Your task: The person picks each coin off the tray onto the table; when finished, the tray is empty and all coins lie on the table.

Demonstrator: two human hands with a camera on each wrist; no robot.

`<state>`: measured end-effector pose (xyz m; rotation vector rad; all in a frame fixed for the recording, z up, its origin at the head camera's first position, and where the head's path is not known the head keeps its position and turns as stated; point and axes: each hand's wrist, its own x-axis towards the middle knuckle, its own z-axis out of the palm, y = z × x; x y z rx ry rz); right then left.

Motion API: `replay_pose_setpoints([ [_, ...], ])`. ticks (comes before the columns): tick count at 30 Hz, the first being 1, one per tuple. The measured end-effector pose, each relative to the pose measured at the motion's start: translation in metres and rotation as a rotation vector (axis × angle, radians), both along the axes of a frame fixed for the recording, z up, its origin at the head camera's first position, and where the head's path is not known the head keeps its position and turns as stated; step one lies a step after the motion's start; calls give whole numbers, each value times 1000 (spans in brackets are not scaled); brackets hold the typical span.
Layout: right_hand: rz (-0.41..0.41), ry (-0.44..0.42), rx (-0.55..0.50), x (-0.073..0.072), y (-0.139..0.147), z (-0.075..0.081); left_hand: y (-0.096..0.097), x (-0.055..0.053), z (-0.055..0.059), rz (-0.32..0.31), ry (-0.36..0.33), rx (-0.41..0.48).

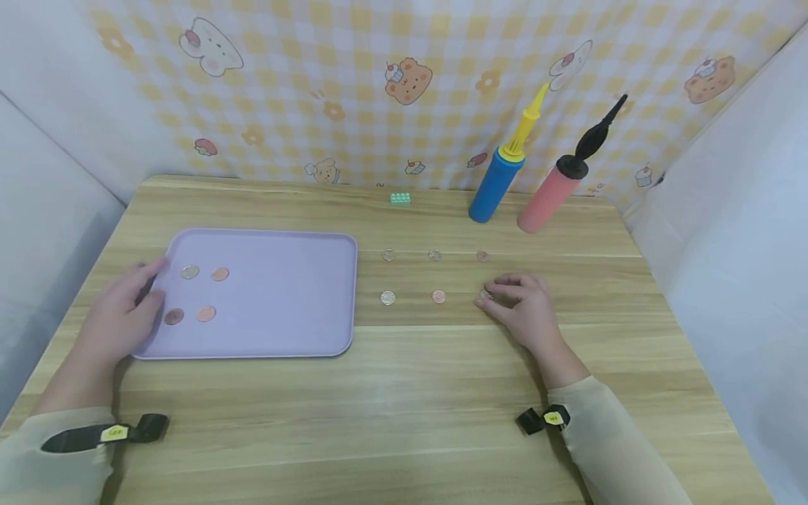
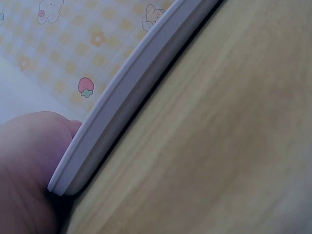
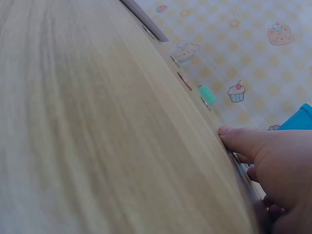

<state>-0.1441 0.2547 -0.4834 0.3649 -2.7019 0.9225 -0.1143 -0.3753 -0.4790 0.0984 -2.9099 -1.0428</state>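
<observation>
A lilac tray [image 1: 271, 294] lies on the left of the table with several coins near its left end, among them a silver coin [image 1: 190, 271] and a dark copper coin [image 1: 174, 316]. My left hand [image 1: 123, 308] holds the tray's left edge, its thumb over the rim; the other fingers are partly hidden. On the right, my right hand [image 1: 524, 308] has thumb and index finger at the two sides of a silver coin [image 1: 485, 294] on the table, pinching it. Other coins lie in two rows between, including a copper coin [image 1: 438, 297] and a silver coin [image 1: 388, 298].
A blue hand pump [image 1: 495, 186] with a yellow nozzle and a pink hand pump [image 1: 549, 196] with a black nozzle stand at the back right. A small green toy brick [image 1: 400, 198] sits near the back edge. A checked cloth [image 1: 353, 91] hangs behind the table.
</observation>
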Motion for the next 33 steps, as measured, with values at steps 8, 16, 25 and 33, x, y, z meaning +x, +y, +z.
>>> replay_pose_setpoints([
  [8,1,-1,-4,0,-1,0,0,1,0,2,3,10],
  [16,-15,-25,-44,-1,0,-2,0,1,0,-11,21,7],
  [25,-57,35,-151,-7,-17,2,0,0,3,-15,28,7],
  [33,107,121,-176,-12,-67,3,-1,-1,1,-14,25,-11],
])
